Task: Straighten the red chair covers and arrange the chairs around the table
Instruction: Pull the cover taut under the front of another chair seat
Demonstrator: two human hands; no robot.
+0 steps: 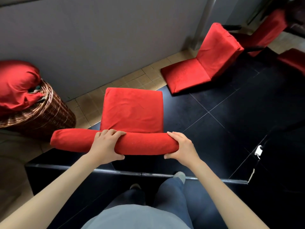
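Observation:
A red-covered floor chair (132, 111) stands right in front of me on the black raised floor, seat pointing away. Its padded backrest top (72, 140) runs left to right beneath my hands. My left hand (105, 145) grips the backrest near its middle, fingers over the top and thumb underneath. My right hand (180, 146) grips the backrest's right end the same way. A second red-covered chair (203, 63) sits open at the back right. Parts of two more red chairs (267, 30) show at the far right edge.
A wicker basket (49, 113) with a bundle of red cloth (16, 85) on top stands at the left by the grey wall. The black platform's front edge (148, 174) runs before my feet. A small white object (258, 151) lies on the floor at right.

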